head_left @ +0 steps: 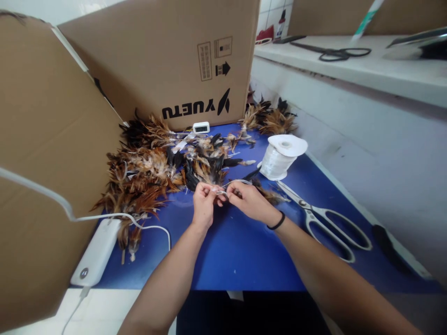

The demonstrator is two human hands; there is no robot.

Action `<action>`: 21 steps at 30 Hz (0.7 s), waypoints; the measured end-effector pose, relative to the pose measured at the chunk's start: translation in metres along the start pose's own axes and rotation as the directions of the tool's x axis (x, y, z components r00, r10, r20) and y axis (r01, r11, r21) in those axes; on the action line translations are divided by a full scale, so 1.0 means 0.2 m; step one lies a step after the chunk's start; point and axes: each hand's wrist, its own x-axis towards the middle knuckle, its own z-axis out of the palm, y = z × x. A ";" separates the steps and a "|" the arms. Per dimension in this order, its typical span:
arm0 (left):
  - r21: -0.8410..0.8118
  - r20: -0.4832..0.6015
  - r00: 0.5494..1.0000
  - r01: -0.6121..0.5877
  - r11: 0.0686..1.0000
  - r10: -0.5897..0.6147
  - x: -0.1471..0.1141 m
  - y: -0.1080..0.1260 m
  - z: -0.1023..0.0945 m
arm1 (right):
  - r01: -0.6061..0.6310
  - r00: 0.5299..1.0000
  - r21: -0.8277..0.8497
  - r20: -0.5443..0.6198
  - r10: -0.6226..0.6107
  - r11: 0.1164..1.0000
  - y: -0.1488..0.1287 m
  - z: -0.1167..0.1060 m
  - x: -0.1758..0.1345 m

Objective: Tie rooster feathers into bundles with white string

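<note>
Over the blue tabletop (240,260), my left hand (203,204) is closed in a pinch at the pale base of a feather bunch (206,171), whose brown and black plumes point away from me. Close beside it, my right hand (249,200) is closed on a thin white ribbon (240,181) that loops above its fingers. The fingertips of both hands nearly meet, and the exact wrap of ribbon at the quills is too small to make out. A spool of white ribbon (279,158) stands beyond my right hand. Large scissors (314,214) lie partly opened to the right.
Heaped brown and black feathers (139,172) cover the left and back. A small white digital display (201,127) stands before a cardboard box (157,60). A white power bank (98,251) with a cable (70,209) lies left. Black scissors (337,52) rest on the ledge.
</note>
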 end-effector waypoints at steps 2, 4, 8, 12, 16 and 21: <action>-0.014 -0.001 1.000 -0.008 1.000 0.008 0.00 0.00 0.00 | 0.018 1.000 -0.046 -0.006 -0.018 0.999 0.00 0.00 -0.01; -0.033 -0.001 1.000 -0.003 0.999 0.003 0.00 0.01 0.00 | 0.049 0.998 -0.081 -0.022 -0.051 0.995 0.00 0.01 -0.01; -0.070 -0.003 1.000 0.023 0.997 -0.023 0.00 0.01 0.01 | 0.096 0.994 -0.150 -0.041 -0.103 0.984 0.01 0.03 -0.01; -0.084 -0.032 0.999 0.011 0.996 -0.014 0.00 0.01 0.00 | 0.134 0.984 -0.223 -0.082 -0.156 0.965 0.03 0.05 -0.01; -0.071 -0.045 0.998 -0.049 0.996 0.046 0.00 0.02 0.00 | 0.176 0.969 -0.241 -0.126 -0.211 0.954 0.04 0.07 -0.01; -0.050 -0.067 0.992 -0.109 0.993 0.106 0.00 0.02 -0.01 | 0.205 0.955 -0.254 -0.159 -0.250 0.945 0.04 0.09 -0.01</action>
